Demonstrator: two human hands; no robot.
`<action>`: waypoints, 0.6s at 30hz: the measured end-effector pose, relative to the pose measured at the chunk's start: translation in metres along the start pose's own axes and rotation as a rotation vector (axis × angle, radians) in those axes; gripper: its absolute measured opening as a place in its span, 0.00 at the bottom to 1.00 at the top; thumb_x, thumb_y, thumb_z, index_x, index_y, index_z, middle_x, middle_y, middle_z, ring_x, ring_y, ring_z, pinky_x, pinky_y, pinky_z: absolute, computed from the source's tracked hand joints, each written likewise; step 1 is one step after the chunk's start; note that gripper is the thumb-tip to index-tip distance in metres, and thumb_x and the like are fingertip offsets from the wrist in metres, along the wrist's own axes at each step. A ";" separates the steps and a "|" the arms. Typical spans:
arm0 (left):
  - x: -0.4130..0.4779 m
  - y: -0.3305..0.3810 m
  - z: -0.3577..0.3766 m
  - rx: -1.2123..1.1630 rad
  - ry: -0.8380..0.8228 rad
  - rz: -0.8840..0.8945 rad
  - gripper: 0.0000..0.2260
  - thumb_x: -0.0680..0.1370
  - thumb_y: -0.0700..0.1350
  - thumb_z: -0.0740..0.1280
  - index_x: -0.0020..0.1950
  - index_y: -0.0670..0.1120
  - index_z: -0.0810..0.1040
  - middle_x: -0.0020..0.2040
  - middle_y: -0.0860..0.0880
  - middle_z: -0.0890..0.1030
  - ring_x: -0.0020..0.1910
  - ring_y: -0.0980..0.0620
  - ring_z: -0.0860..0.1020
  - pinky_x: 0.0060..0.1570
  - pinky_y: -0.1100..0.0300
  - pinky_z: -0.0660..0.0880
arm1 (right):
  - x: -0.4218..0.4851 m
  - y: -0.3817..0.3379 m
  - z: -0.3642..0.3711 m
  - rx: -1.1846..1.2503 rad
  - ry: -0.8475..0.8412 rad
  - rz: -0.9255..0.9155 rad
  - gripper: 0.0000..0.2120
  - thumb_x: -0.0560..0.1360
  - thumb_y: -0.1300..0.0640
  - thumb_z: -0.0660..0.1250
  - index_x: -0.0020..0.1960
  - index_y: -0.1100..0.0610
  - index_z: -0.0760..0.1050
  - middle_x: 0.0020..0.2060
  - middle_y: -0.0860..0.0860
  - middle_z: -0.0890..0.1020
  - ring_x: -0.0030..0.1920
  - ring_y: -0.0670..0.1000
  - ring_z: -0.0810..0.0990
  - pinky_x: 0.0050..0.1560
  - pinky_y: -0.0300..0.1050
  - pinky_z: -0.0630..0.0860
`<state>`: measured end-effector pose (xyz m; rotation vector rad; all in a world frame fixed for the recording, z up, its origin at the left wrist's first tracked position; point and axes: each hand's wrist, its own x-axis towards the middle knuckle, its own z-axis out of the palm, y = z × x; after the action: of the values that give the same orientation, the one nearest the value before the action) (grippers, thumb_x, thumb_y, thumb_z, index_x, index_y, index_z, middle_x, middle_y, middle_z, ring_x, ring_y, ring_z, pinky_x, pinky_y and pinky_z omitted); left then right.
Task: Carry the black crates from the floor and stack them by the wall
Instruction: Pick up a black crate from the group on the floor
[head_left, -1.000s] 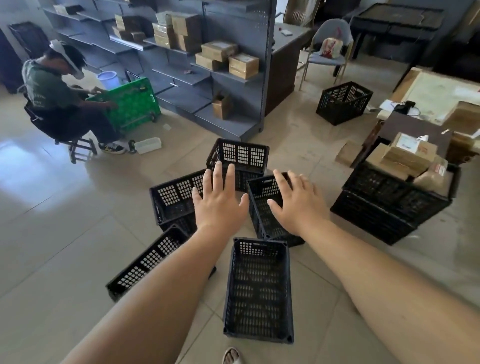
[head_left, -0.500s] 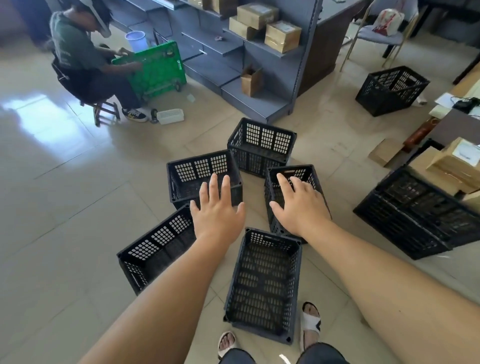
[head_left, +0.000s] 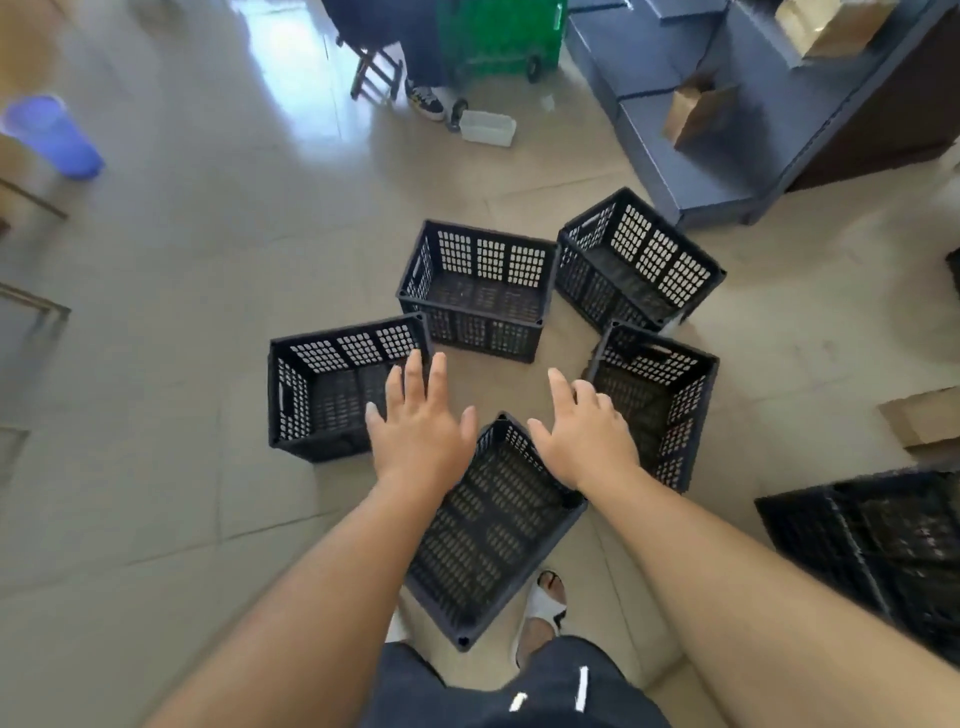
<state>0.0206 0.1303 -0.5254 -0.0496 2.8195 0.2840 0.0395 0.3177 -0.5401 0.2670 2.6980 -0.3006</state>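
Person is standing over 5 black crates, all sitting upright on the tile floor in a loose ring.

L hand (head_left: 421, 441) is hovering palm down, fingers (head_left: 415, 374) straight & spread, gripping nothing. R hand (head_left: 584, 441) is hovering the same way, fingers (head_left: 561, 389) spread & relaxed, holding nothing.

Near crate (head_left: 493, 530) is lying below both wrists, its far corner poking up between the 2 thumbs & its near corner ending by the sandal (head_left: 543, 605). L crate (head_left: 332, 384) is sitting under & left of the L fingertips, which are overlapping its near-right corner in view; can't tell if they're touching it. Mid crate (head_left: 483, 291) is sitting just beyond the L fingertips, apart from them. R crate (head_left: 660, 395) is lying just right of the R fingers; contact can't be told. Far crate (head_left: 634, 260) is sitting beyond the R fingertips, well apart, w/ one corner near the shelf (head_left: 701, 156) base.

Right of the R forearm, more black crates (head_left: 883, 545) are showing, blurred. Far beyond the fingertips, at the top edge, a green cart (head_left: 498, 31) is standing beside a seated person's shoe (head_left: 426, 98), w/ a clear tub (head_left: 488, 127) near it. Far left of the L fingers a blue bin (head_left: 52, 135) is showing, blurred.
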 end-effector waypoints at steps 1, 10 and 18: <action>-0.007 -0.001 0.007 -0.012 -0.002 -0.031 0.34 0.82 0.62 0.53 0.84 0.54 0.43 0.84 0.50 0.43 0.82 0.47 0.45 0.77 0.38 0.51 | 0.000 0.004 0.003 -0.010 -0.011 -0.016 0.36 0.83 0.38 0.53 0.84 0.50 0.44 0.77 0.56 0.62 0.74 0.59 0.64 0.72 0.56 0.65; -0.058 -0.045 0.056 -0.136 -0.059 -0.252 0.34 0.82 0.60 0.56 0.84 0.53 0.46 0.84 0.48 0.46 0.82 0.46 0.47 0.77 0.38 0.55 | -0.012 -0.004 0.051 0.075 -0.108 -0.045 0.34 0.83 0.40 0.56 0.84 0.50 0.48 0.77 0.55 0.65 0.74 0.58 0.65 0.69 0.58 0.68; -0.104 -0.078 0.112 -0.241 -0.142 -0.421 0.34 0.82 0.60 0.56 0.84 0.52 0.46 0.84 0.48 0.47 0.82 0.46 0.48 0.76 0.38 0.56 | -0.020 0.002 0.088 0.031 -0.166 -0.064 0.34 0.83 0.41 0.58 0.83 0.52 0.51 0.76 0.57 0.65 0.74 0.60 0.64 0.70 0.59 0.68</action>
<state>0.1582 0.0768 -0.6135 -0.6383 2.5388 0.5004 0.0915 0.2953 -0.6104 0.1576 2.5430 -0.3671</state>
